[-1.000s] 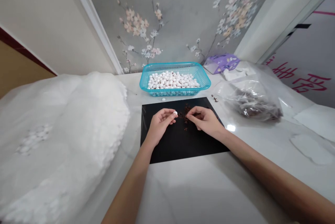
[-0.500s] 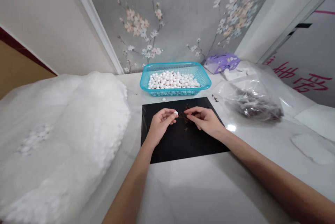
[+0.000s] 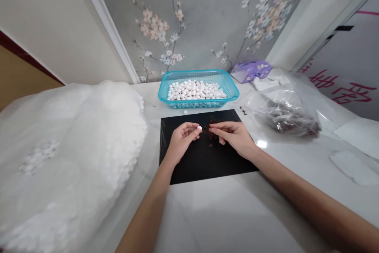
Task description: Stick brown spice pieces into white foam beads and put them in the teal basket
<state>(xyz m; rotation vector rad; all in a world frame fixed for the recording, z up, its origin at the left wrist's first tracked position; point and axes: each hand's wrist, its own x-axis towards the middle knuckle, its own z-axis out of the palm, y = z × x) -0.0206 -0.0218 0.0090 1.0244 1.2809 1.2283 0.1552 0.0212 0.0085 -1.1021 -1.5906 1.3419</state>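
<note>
Between thumb and fingers, my left hand (image 3: pixel 184 137) pinches a small white ball (image 3: pixel 199 128) above a black mat (image 3: pixel 195 162). My right hand (image 3: pixel 232 135) is just to the right, its thumb and index finger pressed together and pointing at the ball, with a small gap between. Whatever sits in that pinch is too small to make out. Small dark brown pieces (image 3: pixel 212 136) lie scattered on the mat beside and beneath the right fingers, which partly hide them.
Behind the mat stands a blue basket (image 3: pixel 199 104) of white balls, with one loose ball (image 3: pixel 185 112) in front. A large clear bag (image 3: pixel 89 134) of white balls fills the left. At right lie a plastic bag (image 3: pixel 284 115) of brown pieces and a purple tissue pack (image 3: pixel 251 71).
My right hand has shifted slightly and its thumb and index finger now lie straighter and closer together. The left hand stays almost still with the ball.
</note>
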